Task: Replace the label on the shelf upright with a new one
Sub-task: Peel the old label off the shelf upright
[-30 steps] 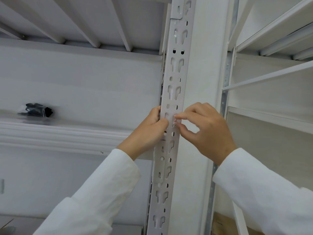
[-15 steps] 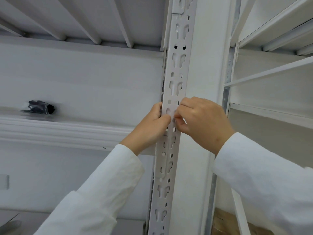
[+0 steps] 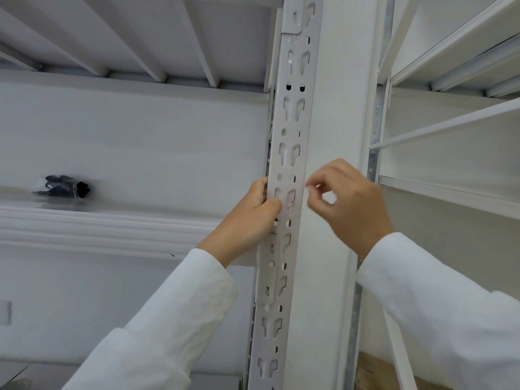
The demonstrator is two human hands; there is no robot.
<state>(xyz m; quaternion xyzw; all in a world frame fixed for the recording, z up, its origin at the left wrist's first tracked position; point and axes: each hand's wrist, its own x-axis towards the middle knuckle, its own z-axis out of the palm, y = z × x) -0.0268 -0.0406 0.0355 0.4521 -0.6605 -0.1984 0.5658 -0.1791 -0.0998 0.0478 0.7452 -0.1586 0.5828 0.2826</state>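
The white slotted shelf upright (image 3: 292, 122) runs top to bottom through the middle of the head view. My left hand (image 3: 253, 218) grips its left edge at mid height, thumb pressed on the front face. Just right of that thumb a tiny red-and-white label remnant (image 3: 292, 203) sticks to the upright. My right hand (image 3: 351, 209) hovers just right of the upright, off the metal, blurred. Its thumb and forefinger pinch a small pale sliver of label (image 3: 308, 186).
A black bundle (image 3: 66, 187) lies on the white shelf (image 3: 112, 229) to the left. More white shelves (image 3: 450, 190) stand to the right of a wide white post (image 3: 334, 122). Something brown, like cardboard (image 3: 368, 372), shows low on the right.
My right hand has pulled away from the upright's face to the right, still pinched. My left hand keeps its grip at the same spot.
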